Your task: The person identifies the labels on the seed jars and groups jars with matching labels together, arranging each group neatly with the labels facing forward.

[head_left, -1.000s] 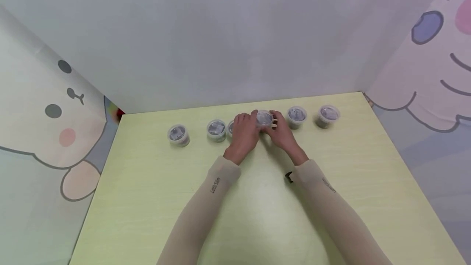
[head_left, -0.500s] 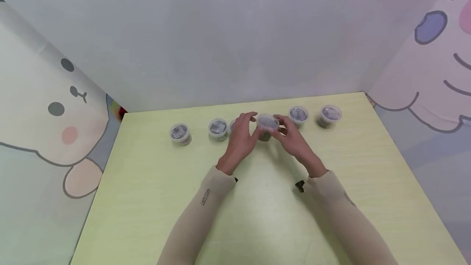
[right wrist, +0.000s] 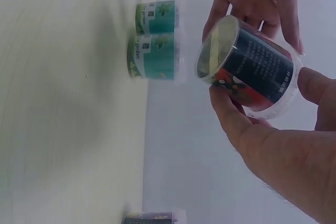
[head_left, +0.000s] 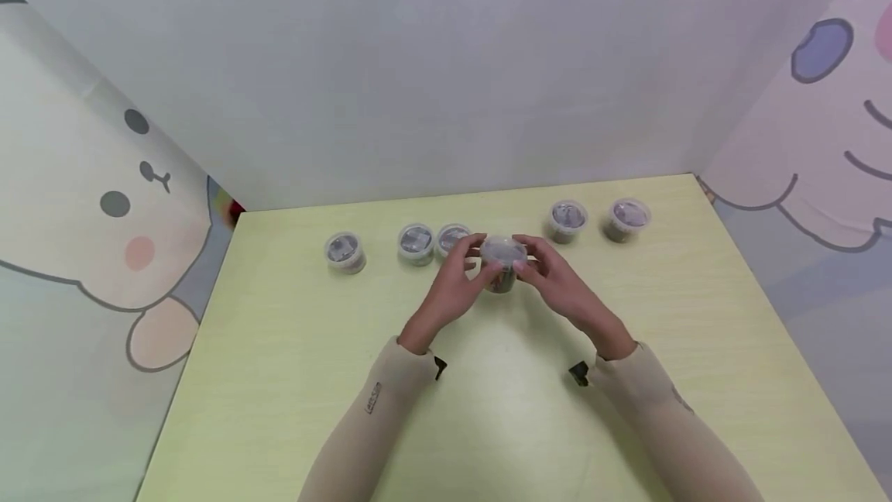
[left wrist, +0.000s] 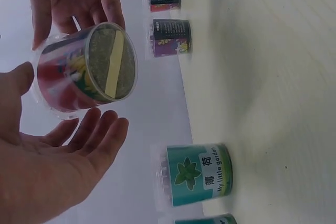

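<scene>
Both hands are around one clear lidded plastic cup [head_left: 503, 249], raised over the table in the head view. Its wrap is red and black with a flower picture, and through the clear base show dark brown filling and a flat wooden stick [left wrist: 115, 64]. My right hand [head_left: 561, 279] grips it, thumb at the lid rim and fingers along the side. From the other side my left hand [head_left: 449, 289] curves around it, thumb at the lid rim, fingers close by the wall. In the right wrist view the cup [right wrist: 257, 69] tilts, base towards the left.
Similar lidded cups stand in a row along the table's back: one [head_left: 344, 252] at left, two teal-wrapped ones, the nearer [left wrist: 198, 175] reading "My little garden", and two at right, one purple and black [left wrist: 170, 39]. The pale table [head_left: 293, 378] meets a light backdrop [head_left: 446, 84].
The cup has been lifted off the back row and brought towards the body by both hands. A teal cup behind the left hand has come into fuller view.
</scene>
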The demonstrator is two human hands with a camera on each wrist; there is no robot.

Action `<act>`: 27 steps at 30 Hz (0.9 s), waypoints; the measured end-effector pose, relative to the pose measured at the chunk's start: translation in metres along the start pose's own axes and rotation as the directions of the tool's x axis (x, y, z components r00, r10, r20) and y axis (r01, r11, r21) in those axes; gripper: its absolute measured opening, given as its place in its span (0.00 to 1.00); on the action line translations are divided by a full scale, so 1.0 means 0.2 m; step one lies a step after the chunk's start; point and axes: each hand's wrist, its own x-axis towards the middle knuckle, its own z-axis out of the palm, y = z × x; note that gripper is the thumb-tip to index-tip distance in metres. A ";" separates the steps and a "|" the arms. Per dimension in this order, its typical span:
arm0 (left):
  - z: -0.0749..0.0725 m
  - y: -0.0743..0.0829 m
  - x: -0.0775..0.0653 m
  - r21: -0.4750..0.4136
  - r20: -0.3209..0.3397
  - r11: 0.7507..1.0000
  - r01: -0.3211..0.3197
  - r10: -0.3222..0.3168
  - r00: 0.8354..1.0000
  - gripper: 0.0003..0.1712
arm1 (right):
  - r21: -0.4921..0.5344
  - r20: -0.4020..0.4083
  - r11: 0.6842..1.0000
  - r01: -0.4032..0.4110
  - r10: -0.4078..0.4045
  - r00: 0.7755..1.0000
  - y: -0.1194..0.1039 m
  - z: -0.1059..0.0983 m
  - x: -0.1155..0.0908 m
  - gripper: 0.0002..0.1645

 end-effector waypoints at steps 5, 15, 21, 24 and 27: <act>0.00 -0.02 -0.04 -0.093 0.052 0.993 0.079 -0.074 0.996 0.35 | 0.009 0.018 1.000 -0.012 0.012 1.000 0.00 0.03 -0.03 0.31; 0.03 -0.05 -0.12 -0.183 0.021 0.976 0.120 -0.118 0.993 0.34 | -0.018 0.025 1.000 -0.011 0.012 1.000 0.01 0.08 -0.06 0.30; 0.04 -0.06 -0.15 -0.208 -0.091 0.972 0.109 -0.130 0.987 0.33 | -0.030 -0.020 1.000 0.008 -0.009 1.000 0.03 0.12 -0.06 0.31; 0.04 -0.06 -0.16 -0.215 -0.144 0.972 0.096 -0.128 0.981 0.32 | -0.020 -0.037 1.000 0.018 -0.019 0.999 0.02 0.14 -0.07 0.31; 0.04 -0.06 -0.17 -0.222 -0.177 0.971 0.089 -0.130 0.976 0.31 | -0.026 -0.039 0.999 0.034 -0.035 0.999 0.02 0.17 -0.08 0.31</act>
